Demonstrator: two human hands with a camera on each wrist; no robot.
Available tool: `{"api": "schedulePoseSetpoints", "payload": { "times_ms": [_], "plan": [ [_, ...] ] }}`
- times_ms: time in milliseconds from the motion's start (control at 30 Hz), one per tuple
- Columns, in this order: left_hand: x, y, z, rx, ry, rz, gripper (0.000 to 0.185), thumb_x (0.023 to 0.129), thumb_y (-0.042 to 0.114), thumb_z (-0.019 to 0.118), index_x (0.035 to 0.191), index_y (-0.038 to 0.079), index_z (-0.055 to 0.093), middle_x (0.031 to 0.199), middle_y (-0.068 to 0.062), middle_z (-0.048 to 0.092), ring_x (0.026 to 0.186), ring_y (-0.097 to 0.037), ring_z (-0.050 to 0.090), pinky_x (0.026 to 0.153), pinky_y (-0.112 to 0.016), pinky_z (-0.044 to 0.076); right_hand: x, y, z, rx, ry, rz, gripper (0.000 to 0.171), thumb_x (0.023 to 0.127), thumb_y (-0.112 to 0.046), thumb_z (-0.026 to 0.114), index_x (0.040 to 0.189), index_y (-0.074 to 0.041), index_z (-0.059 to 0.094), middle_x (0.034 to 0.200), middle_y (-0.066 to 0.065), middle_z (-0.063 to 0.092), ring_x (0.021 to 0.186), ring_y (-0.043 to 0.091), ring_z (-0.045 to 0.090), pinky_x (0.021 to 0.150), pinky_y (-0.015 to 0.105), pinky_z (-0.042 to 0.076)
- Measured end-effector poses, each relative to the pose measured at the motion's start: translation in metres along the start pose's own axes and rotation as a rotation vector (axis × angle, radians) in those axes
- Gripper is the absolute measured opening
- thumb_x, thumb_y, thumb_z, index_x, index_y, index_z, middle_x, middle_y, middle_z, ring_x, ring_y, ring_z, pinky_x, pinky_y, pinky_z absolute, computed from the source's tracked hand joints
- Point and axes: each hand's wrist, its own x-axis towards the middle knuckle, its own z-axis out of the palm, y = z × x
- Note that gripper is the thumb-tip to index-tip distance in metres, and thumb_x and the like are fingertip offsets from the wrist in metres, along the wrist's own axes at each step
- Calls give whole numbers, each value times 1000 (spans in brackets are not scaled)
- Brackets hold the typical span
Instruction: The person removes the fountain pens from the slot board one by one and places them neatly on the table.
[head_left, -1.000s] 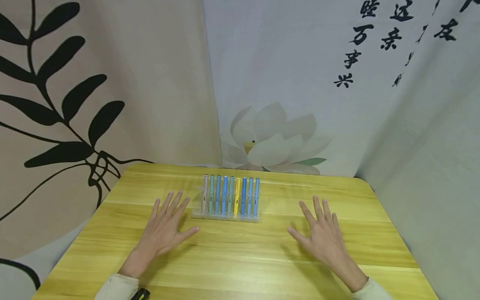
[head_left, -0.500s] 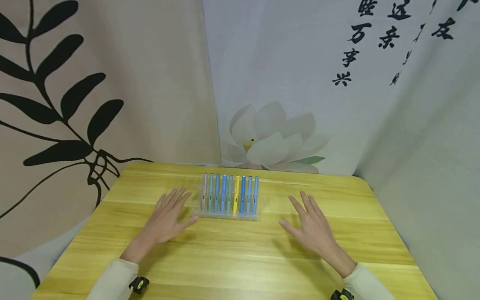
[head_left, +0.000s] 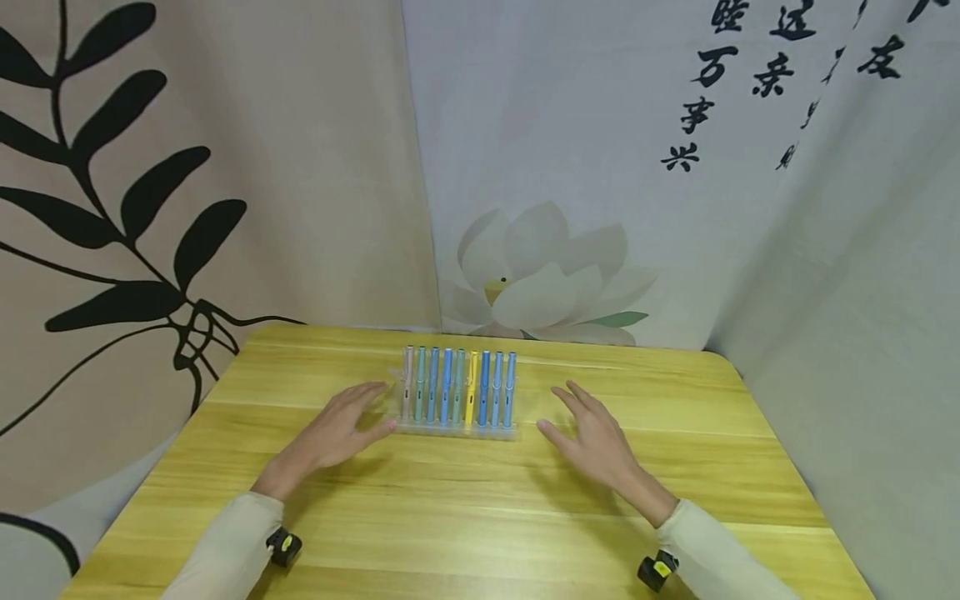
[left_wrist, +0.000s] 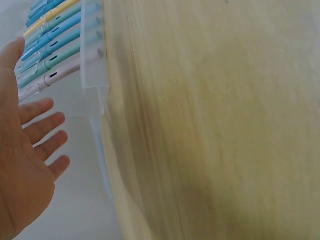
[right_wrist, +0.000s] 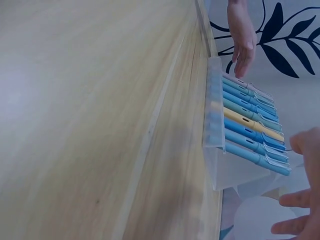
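Fingers on both hands are straight and loosely spread, gripping nothing. Using the clear pen rack [head_left: 457,429] as landmark: the left hand [head_left: 337,433] hovers just beside its left end, thumb tip close to the base, and the right hand [head_left: 592,433] is near its right end, a little farther off. Palms face inward, seemingly so the hands can flank the rack. Nine pastel pens [head_left: 459,387] stand in it, side by side, toward the wooden table's [head_left: 480,517] far middle.
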Motion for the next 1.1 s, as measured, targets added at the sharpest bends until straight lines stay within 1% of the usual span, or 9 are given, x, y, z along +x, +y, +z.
{"api": "schedulePoseSetpoints", "payload": {
  "times_ms": [200, 333, 467, 567, 700, 767, 867, 1000, 1100],
  "plan": [
    [7, -4, 2, -97, -68, -30, 75, 98, 54, 63, 154, 8, 44, 155, -19, 46, 142, -44, 41, 111, -69, 31, 10, -4, 11, 66, -14, 16, 68, 100, -59, 56, 149, -13, 53, 157, 20, 43, 139, 46, 45, 107, 68, 37],
    [12, -8, 4, -141, -111, -19, 72, 96, 52, 67, 151, 9, 48, 151, -18, 50, 140, -42, 45, 110, -65, 35, 16, -7, 15, 106, -15, 17, 62, 101, -54, 59, 146, -12, 56, 154, 20, 47, 138, 43, 47, 107, 65, 39],
    [16, -12, 6, -192, -135, 6, 64, 96, 44, 71, 146, 8, 55, 148, -15, 55, 139, -40, 48, 110, -61, 39, 22, -9, 21, 145, -6, 11, 58, 102, -50, 60, 143, -8, 59, 148, 18, 54, 136, 39, 51, 108, 59, 42],
    [18, -14, 7, -226, -141, 20, 57, 96, 38, 73, 142, 7, 59, 145, -14, 58, 136, -39, 51, 109, -58, 42, 27, -8, 26, 177, -2, 23, 52, 102, -43, 62, 140, -7, 61, 143, 16, 59, 129, 37, 57, 102, 54, 49],
    [20, -16, 9, -244, -140, 31, 50, 96, 31, 73, 138, 5, 63, 142, -16, 60, 135, -41, 51, 107, -59, 43, 31, -9, 33, 220, 8, 34, 45, 101, -33, 67, 136, -6, 64, 137, 14, 64, 117, 35, 65, 91, 49, 56],
    [20, -17, 10, -249, -136, 37, 45, 96, 27, 73, 134, 5, 66, 140, -17, 62, 134, -43, 51, 106, -60, 43, 33, -9, 36, 239, 16, 29, 43, 100, -29, 69, 134, -4, 65, 134, 14, 66, 114, 36, 67, 89, 48, 57],
    [21, -19, 11, -250, -130, 56, 37, 96, 23, 73, 128, 4, 70, 133, -17, 66, 129, -43, 56, 104, -59, 45, 36, -12, 39, 275, 24, 24, 41, 98, -25, 71, 132, -1, 66, 131, 15, 68, 111, 37, 69, 88, 49, 57],
    [22, -20, 12, -264, -124, 75, 27, 95, 19, 74, 119, 6, 75, 122, -11, 71, 117, -34, 64, 98, -52, 52, 40, -14, 44, 306, 37, 22, 39, 98, -23, 72, 129, -1, 68, 128, 14, 70, 107, 34, 70, 87, 47, 58],
    [23, -21, 12, -269, -125, 91, 22, 95, 20, 74, 114, 8, 77, 113, -5, 73, 106, -24, 67, 92, -43, 55, 44, -14, 48, 326, 55, 20, 36, 97, -21, 73, 127, -1, 70, 124, 14, 71, 103, 31, 72, 84, 44, 59]
  ]
}}
